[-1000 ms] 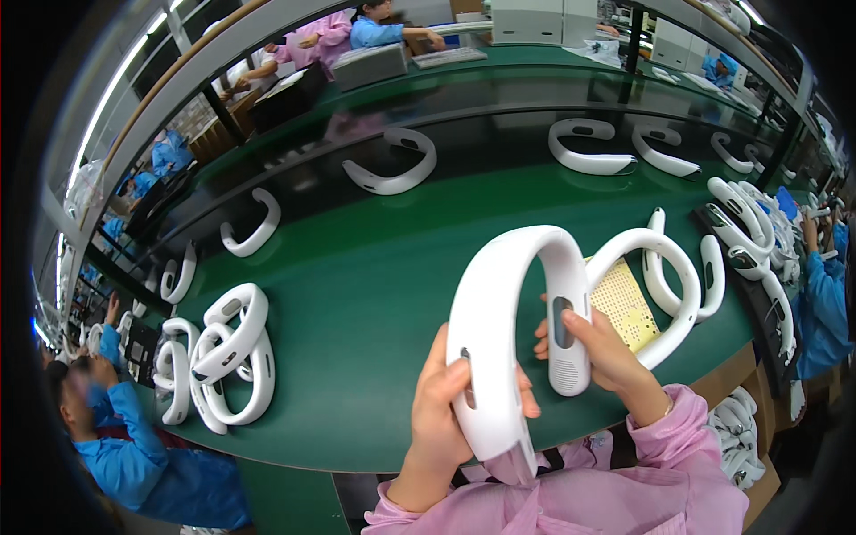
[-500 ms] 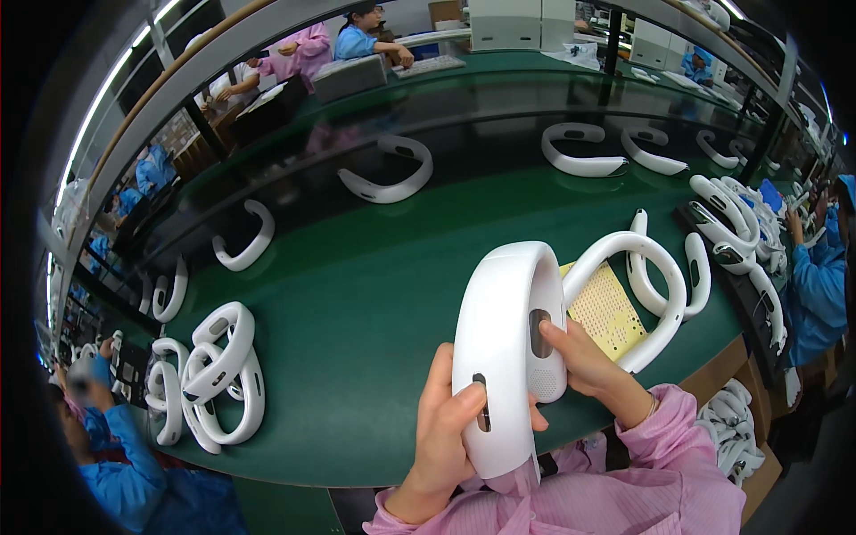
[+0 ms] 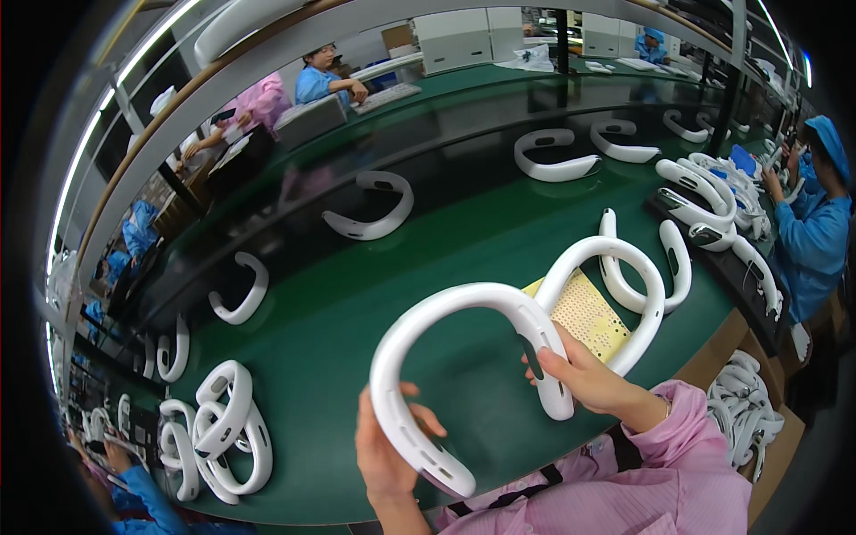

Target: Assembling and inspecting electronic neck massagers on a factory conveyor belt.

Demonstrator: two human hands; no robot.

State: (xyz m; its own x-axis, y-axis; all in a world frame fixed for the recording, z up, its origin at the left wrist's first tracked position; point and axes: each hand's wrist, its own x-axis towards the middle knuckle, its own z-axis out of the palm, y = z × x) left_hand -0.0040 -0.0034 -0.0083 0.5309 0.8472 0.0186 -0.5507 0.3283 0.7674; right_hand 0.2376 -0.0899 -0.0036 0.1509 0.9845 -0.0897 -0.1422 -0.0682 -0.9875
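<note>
A white C-shaped neck fan (image 3: 390, 374) is raised over the near edge of the green table, its two ends toward me. My right hand (image 3: 588, 376) grips its right end, thumb on the front. Behind the left end is my left hand (image 3: 382, 455), fingers stretched out and apart; whether it touches the fan I cannot tell. Just beyond my right hand, another neck fan (image 3: 655, 303) lies across a yellow perforated board (image 3: 586, 312). Behind that are an open-ended neck fan (image 3: 612, 259) and a curved white piece (image 3: 680, 259).
Several neck fans are piled (image 3: 259, 446) at the left. More stand along the dark conveyor strip, including one neck fan (image 3: 392, 218). A black tray (image 3: 749, 276) with white parts is at the right, above a cardboard box (image 3: 776, 446). Co-workers in blue (image 3: 807, 241) sit on both sides.
The neck fan has turned from edge-on to showing its open C shape. My left hand has loosened and its fingers have spread; my right hand keeps hold. The view has shifted to the right.
</note>
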